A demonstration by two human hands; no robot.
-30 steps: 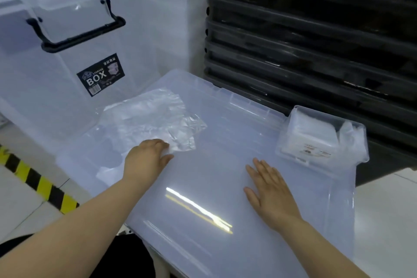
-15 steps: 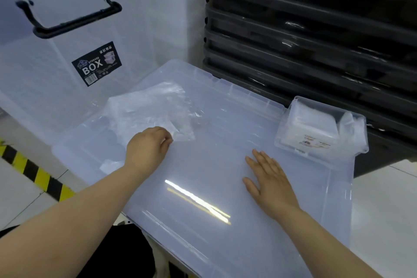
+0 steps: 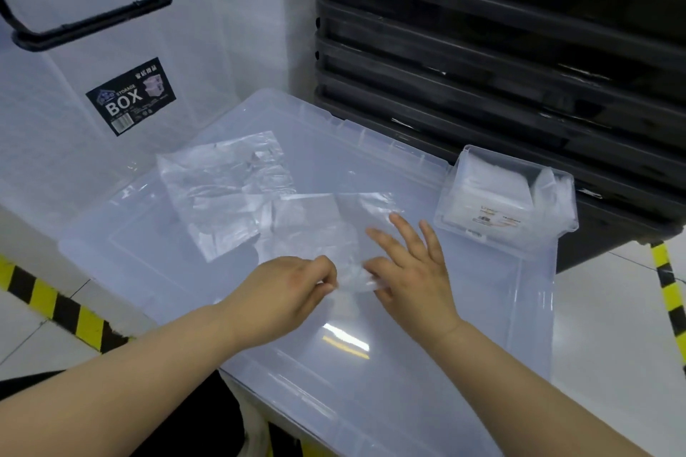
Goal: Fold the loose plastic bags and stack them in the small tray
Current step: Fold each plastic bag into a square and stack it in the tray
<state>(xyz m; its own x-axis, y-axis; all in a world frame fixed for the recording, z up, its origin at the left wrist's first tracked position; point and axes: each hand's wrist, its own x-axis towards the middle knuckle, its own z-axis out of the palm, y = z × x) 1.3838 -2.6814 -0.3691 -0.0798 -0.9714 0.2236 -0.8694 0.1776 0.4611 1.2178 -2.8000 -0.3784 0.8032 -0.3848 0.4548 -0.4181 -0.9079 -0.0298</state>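
Observation:
A clear plastic bag (image 3: 319, 226) lies spread on the translucent lid (image 3: 482, 326) in the middle of the view. My left hand (image 3: 286, 293) pinches its near corner. My right hand (image 3: 412, 267) rests beside it, fingers spread flat on the bag's right part, thumb touching the same corner. A loose pile of plastic bags (image 3: 222, 193) sits on the lid to the left. The small clear tray (image 3: 479, 230) stands at the lid's far right corner and holds folded bags.
A large clear storage box (image 3: 111, 59) with a black handle and a "BOX" label stands behind on the left. Stacked black crates (image 3: 501, 48) rise at the back right. Yellow-black tape (image 3: 55, 312) marks the floor on both sides.
My left hand has pulled one bag off the pile to the middle of the lid. My right hand has shifted left from the bare lid onto that bag.

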